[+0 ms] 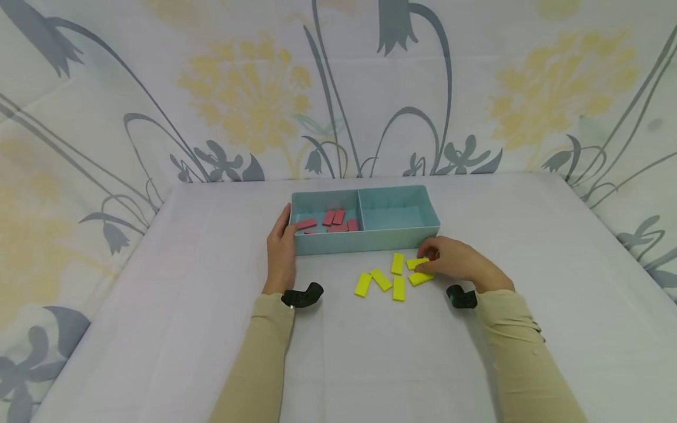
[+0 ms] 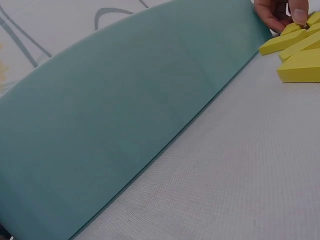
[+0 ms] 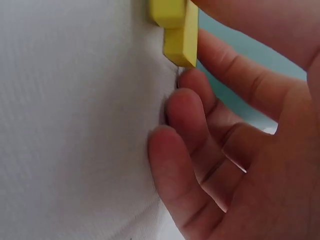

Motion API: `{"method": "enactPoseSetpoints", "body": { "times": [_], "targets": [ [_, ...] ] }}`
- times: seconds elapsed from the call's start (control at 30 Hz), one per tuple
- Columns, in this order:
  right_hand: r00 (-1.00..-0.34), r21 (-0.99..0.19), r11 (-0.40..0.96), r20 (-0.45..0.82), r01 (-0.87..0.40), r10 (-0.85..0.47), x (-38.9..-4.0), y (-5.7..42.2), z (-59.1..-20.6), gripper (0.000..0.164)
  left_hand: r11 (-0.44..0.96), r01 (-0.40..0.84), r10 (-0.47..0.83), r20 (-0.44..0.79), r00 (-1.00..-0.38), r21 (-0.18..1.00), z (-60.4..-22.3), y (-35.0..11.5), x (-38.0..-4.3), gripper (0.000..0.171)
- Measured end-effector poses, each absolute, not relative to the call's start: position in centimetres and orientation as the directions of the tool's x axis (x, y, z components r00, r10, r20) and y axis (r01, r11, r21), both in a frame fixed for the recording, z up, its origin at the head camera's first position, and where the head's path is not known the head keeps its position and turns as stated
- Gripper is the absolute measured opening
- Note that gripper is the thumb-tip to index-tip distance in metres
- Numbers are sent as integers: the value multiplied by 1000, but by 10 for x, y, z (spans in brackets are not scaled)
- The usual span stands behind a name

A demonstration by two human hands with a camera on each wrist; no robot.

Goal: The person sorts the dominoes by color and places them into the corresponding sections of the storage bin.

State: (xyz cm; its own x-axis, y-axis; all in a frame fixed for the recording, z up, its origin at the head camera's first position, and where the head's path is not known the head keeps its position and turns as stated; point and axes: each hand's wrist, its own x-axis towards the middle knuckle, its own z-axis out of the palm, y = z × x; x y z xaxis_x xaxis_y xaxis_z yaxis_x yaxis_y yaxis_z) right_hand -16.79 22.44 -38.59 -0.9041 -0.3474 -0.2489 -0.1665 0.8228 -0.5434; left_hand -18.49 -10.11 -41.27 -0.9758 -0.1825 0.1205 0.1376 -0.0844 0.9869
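Note:
A light blue two-compartment box (image 1: 365,242) stands on the white table, its front wall filling much of the left wrist view. My left hand (image 1: 281,255) holds the box's left end, fingers along the side and thumb at the front corner. Several red blocks (image 1: 338,217) lie in the left compartment; the right one holds nothing. By the box's front right corner, my right hand (image 1: 456,259) pinches a flat yellow block (image 1: 414,264) between thumb and index finger, the other fingers curled near the cloth. Another yellow block (image 1: 420,278) lies just below the thumb.
Several more yellow blocks (image 1: 398,289) lie loosely spread on the white cloth (image 1: 349,352) in front of the box. Behind the table hangs a flower-patterned cloth (image 1: 349,88). Each wrist wears a black camera (image 1: 303,295).

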Motion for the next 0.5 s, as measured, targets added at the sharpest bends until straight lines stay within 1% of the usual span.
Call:
{"method": "enactPoseSetpoints", "body": {
  "times": [0.1, 0.23, 0.5],
  "targets": [
    [-909, -512, 843, -250, -168, -333, -167, 221, -384, 31, -80, 119, -184, 103, -978, 990, -404, -100, -179, 46],
    [-913, -498, 851, -250, -165, -324, -167, 220, -383, 32, -73, 109, -188, 93, -978, 991, -392, -98, -170, 47],
    [-902, -505, 847, -268, -167, -338, -166, 218, -382, 34, -66, 110, -190, 96, -977, 992, -390, -97, -169, 47]
  ]
}}
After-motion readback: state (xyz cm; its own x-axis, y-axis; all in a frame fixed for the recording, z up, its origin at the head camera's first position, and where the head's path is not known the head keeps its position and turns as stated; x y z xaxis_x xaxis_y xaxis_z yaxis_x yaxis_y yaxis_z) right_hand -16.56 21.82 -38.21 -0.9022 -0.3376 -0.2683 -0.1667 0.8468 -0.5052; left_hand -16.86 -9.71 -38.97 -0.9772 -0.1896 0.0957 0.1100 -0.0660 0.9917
